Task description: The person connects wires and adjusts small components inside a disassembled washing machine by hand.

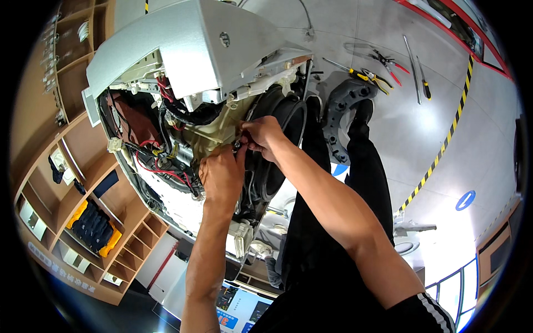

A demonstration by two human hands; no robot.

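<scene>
An opened appliance with a silver panel (161, 34) fills the upper middle, showing red and black wiring (161, 170), a cream plastic housing (208, 132) and a black rubber ring (286, 114). My left hand (221, 177) is at the housing, fingers curled around a small part near the ring. My right hand (264, 136) reaches in from the lower right, its fingers pinched at the same spot. Both sets of fingertips nearly meet over a small dark and metallic piece, too small and hidden to name.
Pliers (377, 83), a screwdriver (427, 90) and a metal rod (412, 70) lie on the tiled floor (433, 133) by a dark grey curved part (338, 127) between my legs. Wooden shelving (127, 236) stands at left. Striped tape (441, 152) and a red-framed object (488, 50) are at right.
</scene>
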